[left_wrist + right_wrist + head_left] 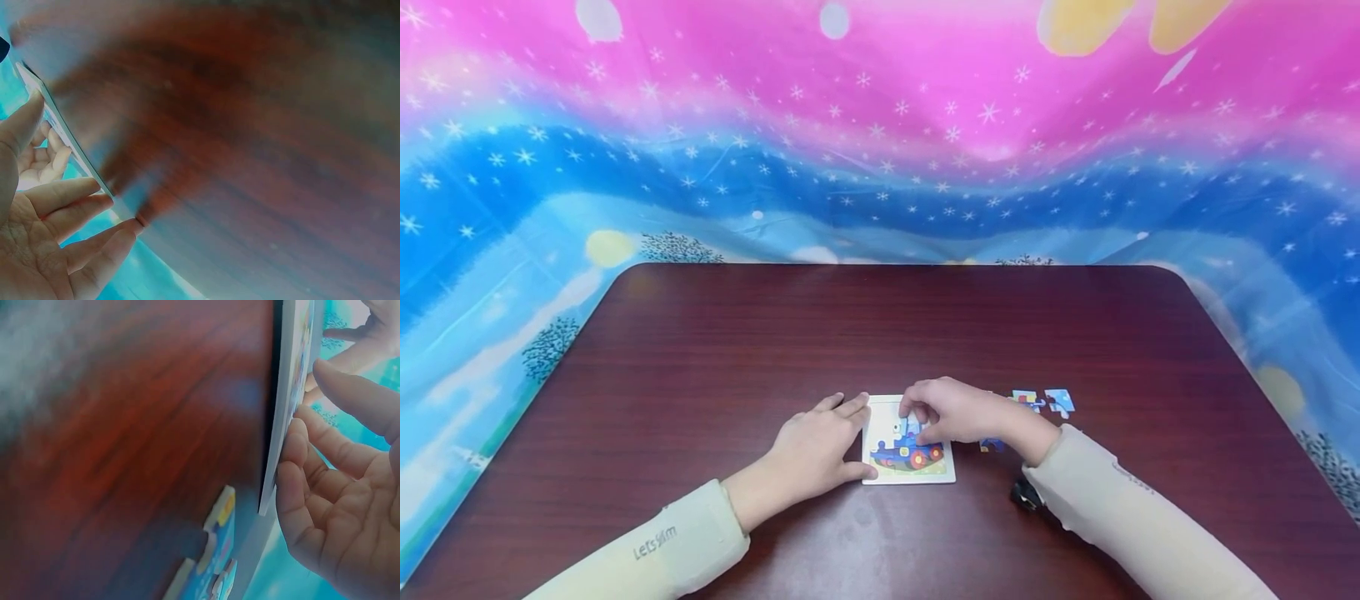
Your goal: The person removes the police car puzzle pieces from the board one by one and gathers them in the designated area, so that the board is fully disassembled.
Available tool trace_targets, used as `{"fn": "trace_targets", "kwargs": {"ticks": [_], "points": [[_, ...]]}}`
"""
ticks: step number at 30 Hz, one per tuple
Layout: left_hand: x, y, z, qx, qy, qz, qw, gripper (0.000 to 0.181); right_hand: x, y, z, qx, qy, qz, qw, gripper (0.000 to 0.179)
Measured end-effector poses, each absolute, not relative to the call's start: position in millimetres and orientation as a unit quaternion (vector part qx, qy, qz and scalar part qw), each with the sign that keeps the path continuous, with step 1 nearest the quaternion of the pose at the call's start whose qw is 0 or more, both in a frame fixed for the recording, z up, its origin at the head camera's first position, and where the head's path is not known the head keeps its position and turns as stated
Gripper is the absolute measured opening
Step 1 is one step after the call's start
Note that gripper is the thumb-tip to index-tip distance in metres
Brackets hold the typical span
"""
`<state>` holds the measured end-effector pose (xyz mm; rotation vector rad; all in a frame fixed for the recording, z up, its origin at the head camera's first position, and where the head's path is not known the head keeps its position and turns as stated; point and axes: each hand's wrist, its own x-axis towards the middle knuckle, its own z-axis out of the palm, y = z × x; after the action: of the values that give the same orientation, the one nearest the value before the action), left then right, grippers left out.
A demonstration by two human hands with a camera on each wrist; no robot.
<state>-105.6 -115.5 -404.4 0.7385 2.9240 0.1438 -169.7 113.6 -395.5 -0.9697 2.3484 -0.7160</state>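
A white-framed jigsaw puzzle [910,480] with a blue vehicle picture lies flat on the table. My left hand [817,446] braces its left side, the thumb at the lower corner and the straight fingers at the upper one. In the left wrist view the fingertips [103,185] touch the frame's edge. Over the upper right of the picture, my right hand [958,410] bends its fingers and thumb around a light-blue puzzle piece [913,424] at the board's surface. The right wrist view shows curled fingers against the board; the piece is hidden there.
Loose puzzle pieces [1059,402] lie right of the board, some partly under the right forearm. Near the right cuff is a small black object [1025,495]. The dark wooden table [737,333] meets a colourful snowflake-patterned cloth [880,150] behind it.
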Motion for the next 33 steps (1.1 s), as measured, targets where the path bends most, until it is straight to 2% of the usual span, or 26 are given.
{"fn": "trace_targets", "kwargs": {"ticks": [7, 18, 33], "points": [[-105, -116, -405, 0.246, 0.967, 0.046, 0.058, 0.08, -164, 108, -398, -0.347, 0.873, -0.249, 0.235, 0.036], [-106, -115, -405, 0.243, 0.967, 0.045, 0.064, 0.081, -157, 102, -398, -0.327, 0.898, -0.202, 0.215, 0.042], [-105, -115, -402, 0.242, 0.967, 0.041, 0.063, 0.079, -163, 111, -396, -0.342, 0.862, -0.301, 0.222, 0.029]]}}
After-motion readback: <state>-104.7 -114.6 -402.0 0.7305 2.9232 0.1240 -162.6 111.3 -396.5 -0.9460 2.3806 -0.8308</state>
